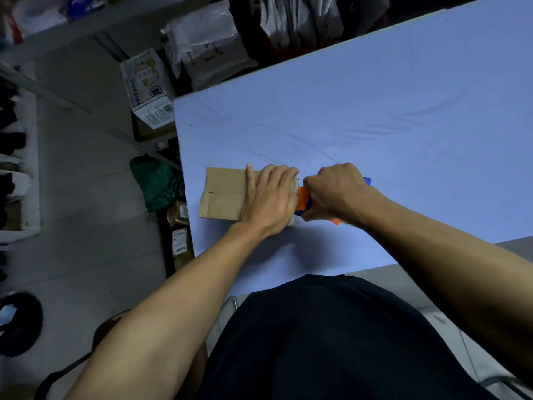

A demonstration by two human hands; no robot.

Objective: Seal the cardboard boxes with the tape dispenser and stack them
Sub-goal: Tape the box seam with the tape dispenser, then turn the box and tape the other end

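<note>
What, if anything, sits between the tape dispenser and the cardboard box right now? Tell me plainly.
Nothing visible does. The right hand grips the orange and blue tape dispenser right at the right end of the cardboard box, while the left hand rests flat on the box top, beside the dispenser rather than in front of it.

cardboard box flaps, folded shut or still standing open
Folded shut. The cardboard box shows flat top flaps meeting at a seam, with the left hand resting flat on them. No tape shows on the visible seam.
</note>
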